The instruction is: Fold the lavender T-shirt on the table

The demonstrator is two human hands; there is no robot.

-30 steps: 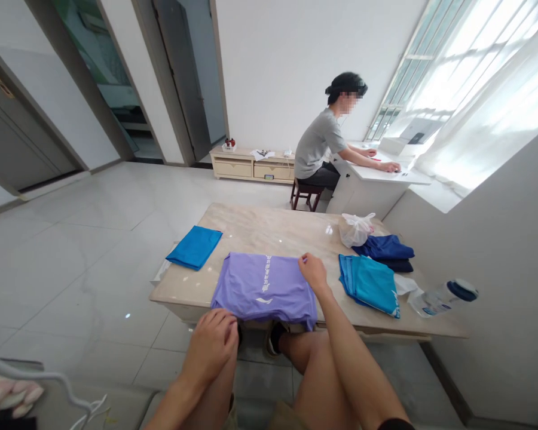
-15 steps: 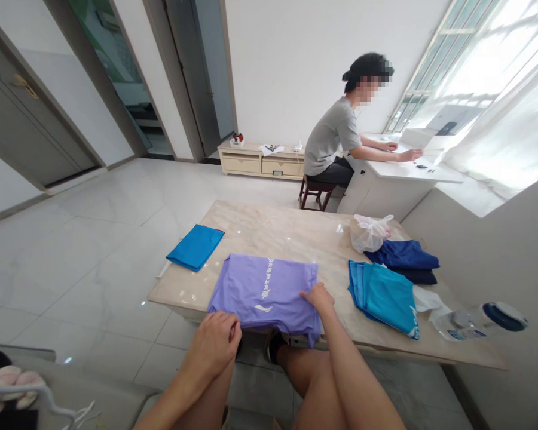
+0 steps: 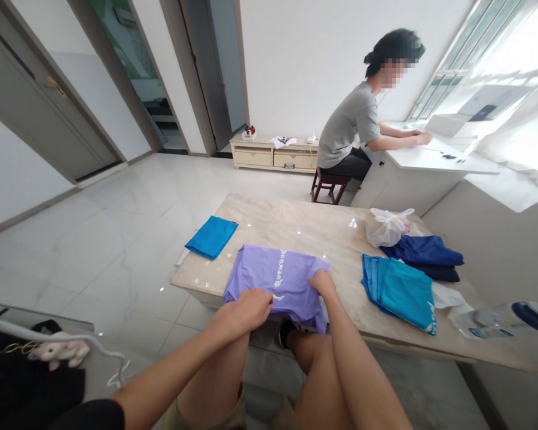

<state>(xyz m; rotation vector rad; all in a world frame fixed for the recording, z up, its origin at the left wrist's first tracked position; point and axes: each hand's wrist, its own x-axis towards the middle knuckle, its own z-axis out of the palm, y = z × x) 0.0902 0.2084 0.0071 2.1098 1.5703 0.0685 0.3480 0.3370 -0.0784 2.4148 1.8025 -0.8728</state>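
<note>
At seven o'clock in head view, left hand (image 3: 246, 309) loosely curled over near edge of purple garment (image 3: 264, 272); grip on fabric not determinable. At five, apart from left, right hand (image 3: 325, 284) clamped on garment's right edge. Garment at six, on table (image 3: 260, 210), near side overhanging. At four, folded teal cloth (image 3: 399, 289); at eight, blue cloth (image 3: 211, 237). Beyond, between one and two, seated person (image 3: 347, 128).
</note>
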